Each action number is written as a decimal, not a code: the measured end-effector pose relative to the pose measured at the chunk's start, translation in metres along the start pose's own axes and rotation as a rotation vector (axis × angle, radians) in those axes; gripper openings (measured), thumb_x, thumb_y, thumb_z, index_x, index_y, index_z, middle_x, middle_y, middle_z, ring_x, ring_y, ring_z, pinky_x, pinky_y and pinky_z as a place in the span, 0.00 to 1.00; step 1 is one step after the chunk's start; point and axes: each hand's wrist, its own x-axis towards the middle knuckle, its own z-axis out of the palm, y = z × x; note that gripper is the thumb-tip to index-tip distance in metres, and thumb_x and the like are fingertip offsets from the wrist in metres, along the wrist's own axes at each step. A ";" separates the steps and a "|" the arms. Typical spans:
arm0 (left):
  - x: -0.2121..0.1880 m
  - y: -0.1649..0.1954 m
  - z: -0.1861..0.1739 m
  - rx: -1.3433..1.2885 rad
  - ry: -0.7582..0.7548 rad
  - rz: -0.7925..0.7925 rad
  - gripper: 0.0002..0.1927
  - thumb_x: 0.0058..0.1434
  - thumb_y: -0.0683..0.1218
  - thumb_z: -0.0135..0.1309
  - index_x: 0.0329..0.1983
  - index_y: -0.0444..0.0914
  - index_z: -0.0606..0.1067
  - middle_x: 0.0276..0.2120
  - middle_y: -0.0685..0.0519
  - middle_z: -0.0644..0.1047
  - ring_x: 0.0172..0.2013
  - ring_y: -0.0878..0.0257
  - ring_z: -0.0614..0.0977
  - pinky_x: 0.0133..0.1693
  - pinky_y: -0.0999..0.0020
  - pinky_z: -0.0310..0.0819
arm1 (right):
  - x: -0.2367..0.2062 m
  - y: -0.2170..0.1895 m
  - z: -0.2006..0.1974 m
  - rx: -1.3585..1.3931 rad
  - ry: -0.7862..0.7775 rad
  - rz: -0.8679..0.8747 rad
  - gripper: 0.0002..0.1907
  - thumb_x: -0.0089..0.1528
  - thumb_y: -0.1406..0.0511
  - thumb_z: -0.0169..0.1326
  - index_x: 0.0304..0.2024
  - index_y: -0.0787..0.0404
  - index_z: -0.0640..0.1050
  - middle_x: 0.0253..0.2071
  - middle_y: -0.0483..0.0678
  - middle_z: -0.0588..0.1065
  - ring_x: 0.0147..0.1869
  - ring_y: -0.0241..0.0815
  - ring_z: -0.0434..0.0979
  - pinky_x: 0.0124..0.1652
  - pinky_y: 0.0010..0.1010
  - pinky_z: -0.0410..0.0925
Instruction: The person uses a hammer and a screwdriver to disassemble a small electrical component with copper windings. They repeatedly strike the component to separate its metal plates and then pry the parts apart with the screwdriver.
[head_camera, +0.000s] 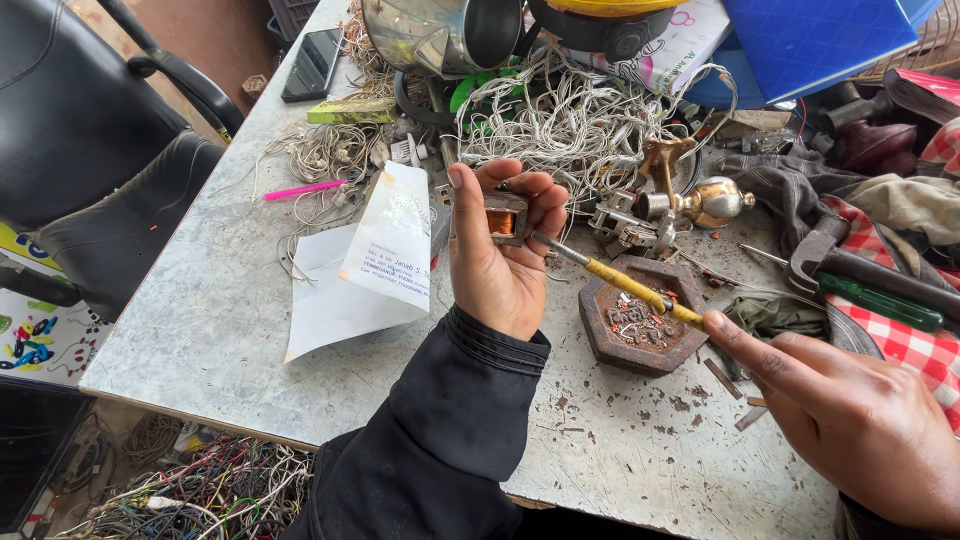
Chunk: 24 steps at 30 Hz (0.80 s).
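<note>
My left hand (500, 260), in a black sleeve, is raised over the grey worktable (200, 330) and grips a small transformer (503, 218) with copper windings in a metal frame. My right hand (860, 420) holds a yellow-handled tool (625, 285) like a pen. Its metal tip touches the lower edge of the transformer by my left fingers. Under the tool's shaft sits a hexagonal wooden dish (640, 325) holding small metal bits.
A tangle of white wire (570, 120) fills the table's back. White paper (360, 270), a pink pen (305, 189), a phone (312, 62), a metal pot (440, 35), a green-handled screwdriver (880, 300), a hammer (830, 255) and checked cloth (910, 345) lie around. A black chair (90, 150) stands left.
</note>
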 end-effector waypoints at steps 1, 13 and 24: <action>0.000 0.000 0.000 0.003 -0.016 0.000 0.23 0.73 0.61 0.49 0.50 0.36 0.73 0.39 0.47 0.80 0.40 0.58 0.85 0.43 0.64 0.84 | 0.000 0.000 0.000 0.014 0.007 -0.008 0.37 0.55 0.67 0.60 0.66 0.40 0.69 0.24 0.42 0.71 0.23 0.40 0.73 0.27 0.38 0.69; -0.003 -0.004 0.000 0.108 -0.106 -0.098 0.21 0.74 0.60 0.50 0.38 0.38 0.73 0.32 0.50 0.78 0.36 0.56 0.86 0.39 0.63 0.85 | 0.003 0.012 -0.009 -0.134 0.060 -0.253 0.37 0.53 0.69 0.59 0.66 0.52 0.70 0.32 0.46 0.76 0.26 0.41 0.74 0.28 0.37 0.69; -0.008 0.004 0.007 -0.061 -0.072 -0.271 0.19 0.77 0.58 0.48 0.42 0.38 0.73 0.33 0.49 0.79 0.41 0.53 0.87 0.41 0.63 0.86 | 0.008 0.011 0.011 0.044 0.087 -0.102 0.35 0.55 0.67 0.59 0.66 0.42 0.74 0.29 0.45 0.74 0.28 0.44 0.76 0.28 0.39 0.70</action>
